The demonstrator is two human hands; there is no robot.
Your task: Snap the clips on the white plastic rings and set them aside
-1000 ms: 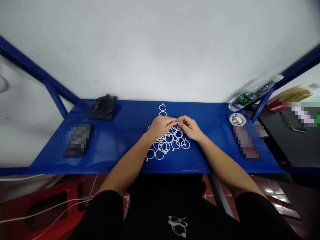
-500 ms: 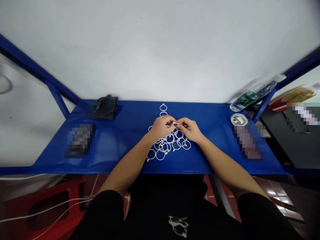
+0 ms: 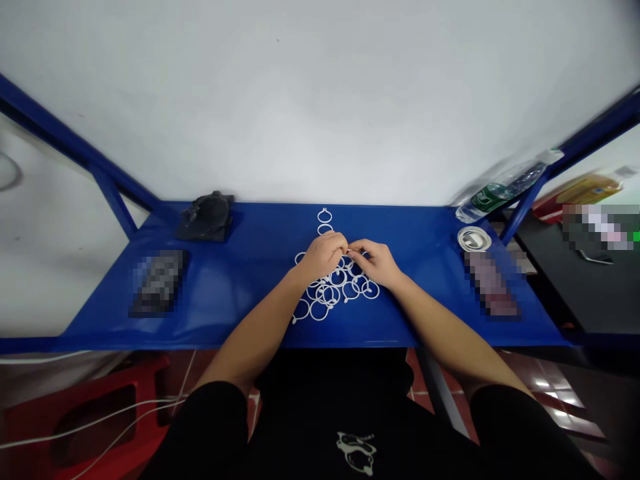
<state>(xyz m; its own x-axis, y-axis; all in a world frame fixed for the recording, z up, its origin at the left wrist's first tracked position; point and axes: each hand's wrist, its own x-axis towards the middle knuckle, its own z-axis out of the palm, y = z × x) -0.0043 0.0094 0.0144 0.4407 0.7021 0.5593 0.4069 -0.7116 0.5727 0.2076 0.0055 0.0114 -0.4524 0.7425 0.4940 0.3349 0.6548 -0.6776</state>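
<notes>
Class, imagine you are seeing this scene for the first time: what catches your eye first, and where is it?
A cluster of white rings lies midway along the bright blue bench, spread in a rough triangle. Over it the left hand and right hand meet fingertip to fingertip. A plastic bottle lies at the far right end.

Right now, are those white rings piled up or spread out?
Spread out: the white rings lie flat, mostly side by side, on the blue table.
</notes>
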